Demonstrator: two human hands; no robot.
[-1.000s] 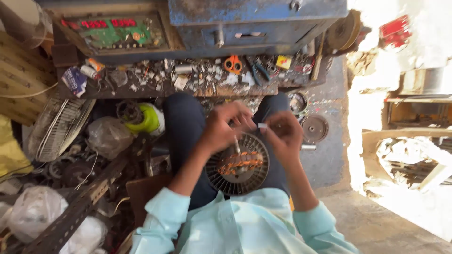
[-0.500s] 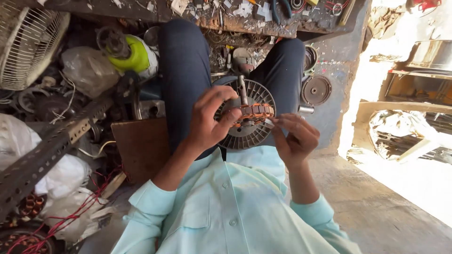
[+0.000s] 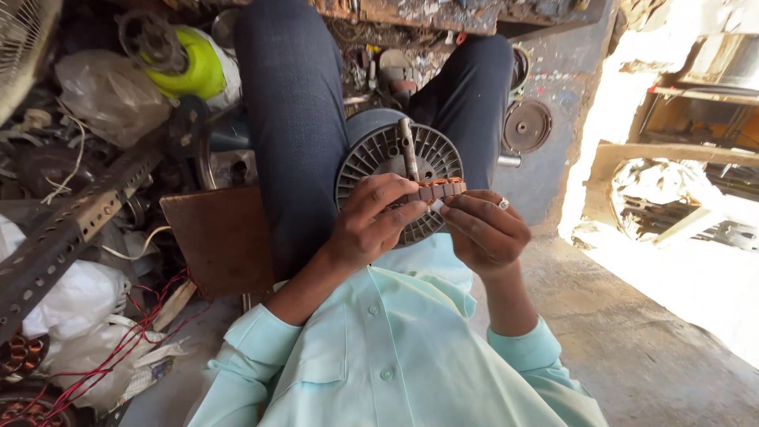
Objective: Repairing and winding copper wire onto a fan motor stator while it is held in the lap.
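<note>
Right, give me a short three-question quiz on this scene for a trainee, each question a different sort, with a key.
1. True or false: the fan motor rests on the person's lap, its shaft pointing up.
2. Which hand wears a ring? A. left hand B. right hand
3. Fill in: both hands pinch the coppery ____ across the motor's middle.

Key: 1 true. 2 B. 3 winding.
</note>
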